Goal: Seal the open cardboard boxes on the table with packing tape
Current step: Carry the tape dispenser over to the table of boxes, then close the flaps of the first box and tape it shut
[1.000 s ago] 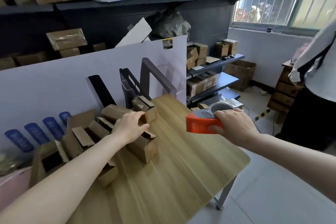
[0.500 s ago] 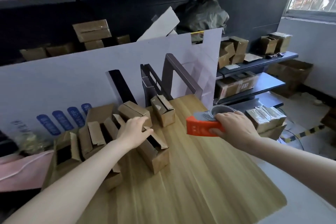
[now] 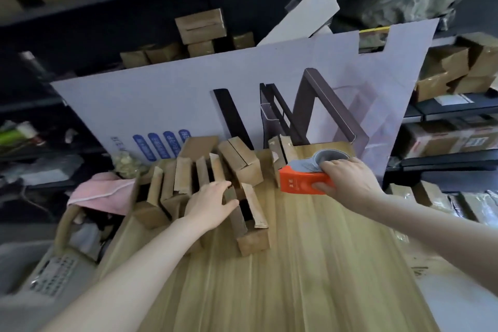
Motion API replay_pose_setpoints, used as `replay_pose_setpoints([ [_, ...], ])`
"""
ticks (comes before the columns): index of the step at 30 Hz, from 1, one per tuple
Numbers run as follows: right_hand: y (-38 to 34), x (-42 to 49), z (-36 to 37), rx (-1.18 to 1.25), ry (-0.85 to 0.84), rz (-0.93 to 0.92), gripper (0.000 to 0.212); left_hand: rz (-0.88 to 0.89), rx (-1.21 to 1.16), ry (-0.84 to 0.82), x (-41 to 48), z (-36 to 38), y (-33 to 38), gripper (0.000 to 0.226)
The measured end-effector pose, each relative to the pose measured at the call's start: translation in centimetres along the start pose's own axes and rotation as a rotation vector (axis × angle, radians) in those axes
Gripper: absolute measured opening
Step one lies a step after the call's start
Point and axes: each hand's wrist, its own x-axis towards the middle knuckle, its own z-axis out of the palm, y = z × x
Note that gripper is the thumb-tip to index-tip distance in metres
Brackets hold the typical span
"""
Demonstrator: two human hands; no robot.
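L edge: pink cloth (image 3: 103, 191) draped off the table's corner, not task-related. Grey keypad unit (image 3: 51, 276) below it, too blurred to ID.

Open boxes (image 3: 183, 178) are bunched at the back-left of the table (image 3: 296, 277), against the white printed board (image 3: 188, 94). Flaps stand up, so none taped afaict. They sit touching each other. Count unclear: blur, plus the L forearm covers the front ones.

Left hand (image 3: 208, 203) is on the near box (image 3: 252, 224), the one closest to camera w/ flaps splayed. Thumb and forefinger straddle its left flap in a light pinch. Prob reason: fold the flap down and steady the box so tape can run along the seam. Box interior is dark, contents n/a.

Closed box (image 3: 242, 167) behind it has flaps meeting at a seam. Can't see tape on it.

Tape dispenser (image 3: 301, 183): orange body, grey hub, held above the table just R of the boxes. Contact w/ the rearmost box is unclear. Right hand (image 3: 347, 183) is wrapped round its rear, fingers clenched on the body. Nose points toward the boxes, so it looks staged to lay tape once the flaps are shut. Roll and free tape end are hidden by hand and housing, so can't confirm it's loaded.

R side: shelves (image 3: 444, 118) w/ more cartons, cut off by the frame edge.
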Motion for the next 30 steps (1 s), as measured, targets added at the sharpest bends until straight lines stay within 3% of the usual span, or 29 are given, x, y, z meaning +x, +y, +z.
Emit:
replay_pose_setpoints([
  [10,-0.8,2.9,4.1,0.036,-0.036,0.035,0.034,-0.119,-0.068,-0.045,1.8,3.3,-1.3,0.059],
  [16,-3.2,2.8,5.2,0.055,-0.037,0.15,0.034,-0.212,-0.218,-0.097,4.9,7.1,-3.2,0.06],
  [22,-4.8,2.0,7.1,0.079,-0.033,0.286,0.033,-0.453,-0.441,-0.122,8.0,10.9,-3.3,0.074],
  [30,-4.3,0.4,8.9,0.144,-0.037,0.344,0.034,-0.601,-0.574,-0.123,10.3,13.8,-0.6,0.107],
])
